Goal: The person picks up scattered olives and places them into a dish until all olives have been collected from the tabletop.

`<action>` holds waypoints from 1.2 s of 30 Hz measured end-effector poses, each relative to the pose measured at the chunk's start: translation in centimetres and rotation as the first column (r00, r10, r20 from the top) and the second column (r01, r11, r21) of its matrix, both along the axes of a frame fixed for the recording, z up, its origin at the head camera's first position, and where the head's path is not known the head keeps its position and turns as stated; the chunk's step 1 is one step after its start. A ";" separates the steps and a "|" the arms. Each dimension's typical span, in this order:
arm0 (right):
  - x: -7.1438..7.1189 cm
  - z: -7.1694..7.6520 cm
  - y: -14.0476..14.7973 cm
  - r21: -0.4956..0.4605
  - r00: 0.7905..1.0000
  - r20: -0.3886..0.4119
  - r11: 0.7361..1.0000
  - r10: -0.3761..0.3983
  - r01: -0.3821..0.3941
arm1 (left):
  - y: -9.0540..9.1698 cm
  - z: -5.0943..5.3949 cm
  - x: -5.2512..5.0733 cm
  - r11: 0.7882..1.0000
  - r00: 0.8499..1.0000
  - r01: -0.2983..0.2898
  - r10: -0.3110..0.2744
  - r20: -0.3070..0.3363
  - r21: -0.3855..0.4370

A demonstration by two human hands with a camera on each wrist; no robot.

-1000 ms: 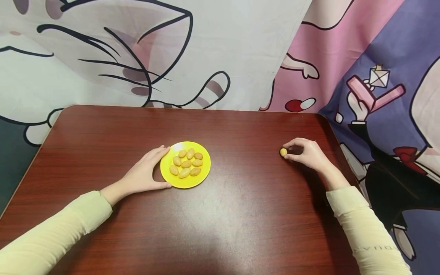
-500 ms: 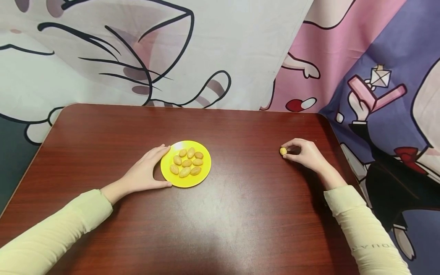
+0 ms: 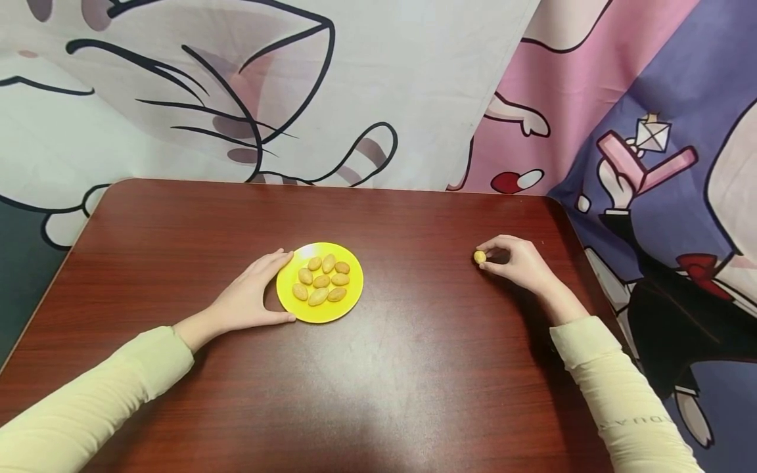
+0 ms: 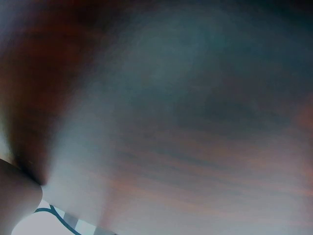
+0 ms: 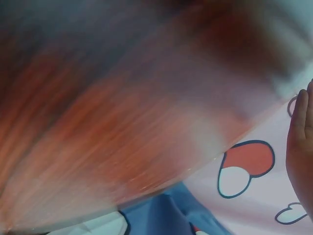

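A round yellow plate (image 3: 284, 295) lies on the table left of centre. Several oval, yellowish-brown pieces (image 3: 321, 281) like dried fruit or nuts are spread over it; their exact kind is unclear. My left hand (image 3: 245, 299) holds the plate at its left rim, with the thumb at the near side and the fingers at the far side. Well to the right, my right hand (image 3: 520, 263) pinches a similar small yellow piece (image 3: 480, 257) between thumb and fingertips, low over the table. Neither wrist view shows the plate or the pieces.
The dark reddish wood table (image 3: 378, 394) has rounded far corners and a glossy glare spot near its middle. Behind it hangs a white cartoon-print cloth (image 3: 426, 85), and a pink and purple one (image 3: 668, 85) falls along the right edge.
My right hand, pinching the small yellow piece, has shifted slightly left and a little away from me. The left hand and the plate stay in place.
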State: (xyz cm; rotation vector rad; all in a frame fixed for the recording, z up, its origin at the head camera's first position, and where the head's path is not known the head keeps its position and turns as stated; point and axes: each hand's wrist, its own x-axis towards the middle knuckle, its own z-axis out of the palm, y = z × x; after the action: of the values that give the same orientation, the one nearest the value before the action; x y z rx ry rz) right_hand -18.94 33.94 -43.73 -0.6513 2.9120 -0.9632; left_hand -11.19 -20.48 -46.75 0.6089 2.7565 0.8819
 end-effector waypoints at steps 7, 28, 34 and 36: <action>-0.2 0.2 -1.9 0.014 0.999 -0.017 0.999 0.045 -0.044 | 0.0 0.0 0.0 1.000 1.000 0.001 -0.001 -0.002 -0.002; -1.4 1.1 -9.2 -0.028 0.986 -0.002 0.985 0.169 -0.169 | 0.0 0.2 0.1 1.000 1.000 -0.005 0.005 0.004 -0.002; -2.0 1.4 -11.5 -0.033 0.973 -0.019 0.973 0.228 -0.229 | 0.1 0.4 0.1 1.000 1.000 -0.002 0.002 0.001 -0.002; -2.1 1.4 -12.2 -0.034 0.969 -0.026 0.969 0.245 -0.246 | 0.1 0.4 0.2 1.000 1.000 -0.003 0.003 0.002 -0.003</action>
State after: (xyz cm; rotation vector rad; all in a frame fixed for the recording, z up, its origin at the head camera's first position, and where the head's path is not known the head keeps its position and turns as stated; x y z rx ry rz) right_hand -21.02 21.75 -42.32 -1.0015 2.7494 -0.9857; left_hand -11.01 -20.36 -46.35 0.6035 2.7574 0.8780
